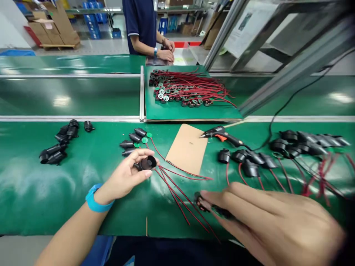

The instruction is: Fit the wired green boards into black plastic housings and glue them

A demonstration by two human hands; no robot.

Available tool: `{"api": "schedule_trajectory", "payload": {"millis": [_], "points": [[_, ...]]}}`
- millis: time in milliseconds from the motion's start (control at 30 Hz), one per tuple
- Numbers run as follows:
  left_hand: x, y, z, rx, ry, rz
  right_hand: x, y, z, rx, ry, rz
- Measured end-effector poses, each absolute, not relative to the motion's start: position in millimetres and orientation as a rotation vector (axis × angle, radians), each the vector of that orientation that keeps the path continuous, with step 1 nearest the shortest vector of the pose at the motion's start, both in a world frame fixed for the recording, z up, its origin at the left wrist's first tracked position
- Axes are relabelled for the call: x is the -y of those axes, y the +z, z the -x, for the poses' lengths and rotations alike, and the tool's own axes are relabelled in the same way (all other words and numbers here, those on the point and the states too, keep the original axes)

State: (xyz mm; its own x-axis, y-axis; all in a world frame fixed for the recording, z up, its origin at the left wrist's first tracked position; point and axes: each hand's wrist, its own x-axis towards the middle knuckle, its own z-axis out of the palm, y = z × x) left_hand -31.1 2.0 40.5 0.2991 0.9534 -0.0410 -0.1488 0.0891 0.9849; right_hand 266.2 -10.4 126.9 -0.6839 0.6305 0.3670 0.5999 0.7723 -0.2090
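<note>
My left hand [133,168] holds a black plastic housing [146,163], its round open end turned up and to the right. Between the thumb and fingers of my right hand [257,210] is a small round dark part with coppery spots [202,202], blurred by motion. Just beyond my left hand lie several black housings [135,137] with green discs [144,140] at their ends. Red wires [177,192] run from there across the green mat toward my right hand. The two held parts are apart from each other.
A brown cardboard sheet [188,147] lies mid-table beside a glue gun [222,133] with a black cord. Black housings cluster left [66,131] and right [252,166]. Wired round parts [191,87] fill a raised green board. Across the bench stands a person [141,26].
</note>
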Motion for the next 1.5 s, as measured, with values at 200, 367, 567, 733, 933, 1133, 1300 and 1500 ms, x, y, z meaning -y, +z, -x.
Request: {"api": "schedule_trajectory", "payload": {"millis": [200,367,567,733,933,1133,1300,1500], "points": [[15,33,11,-1.01,0.823,-1.415,-14,97,-250,2.194,0.651,0.987],[17,31,9,-1.088,0.807,-1.733,-33,73,-233,1.864,0.883,1.01],[11,22,1,-1.194,0.942,-1.964,-34,64,-229,1.77,0.92,1.017],[10,17,-3,-1.276,0.97,-1.971,-27,58,-216,1.865,0.936,0.91],[10,27,-4,-1.205,0.927,-2.004,-26,48,-210,2.007,0.838,0.897],[7,26,-1,-1.176,0.902,-1.864,-35,54,-221,2.05,1.087,0.945],[5,29,3,-1.205,0.866,-1.843,-40,60,-237,2.08,1.209,1.028],[6,27,1,-1.206,0.853,-1.878,-39,55,-231,2.093,1.113,0.961]]}}
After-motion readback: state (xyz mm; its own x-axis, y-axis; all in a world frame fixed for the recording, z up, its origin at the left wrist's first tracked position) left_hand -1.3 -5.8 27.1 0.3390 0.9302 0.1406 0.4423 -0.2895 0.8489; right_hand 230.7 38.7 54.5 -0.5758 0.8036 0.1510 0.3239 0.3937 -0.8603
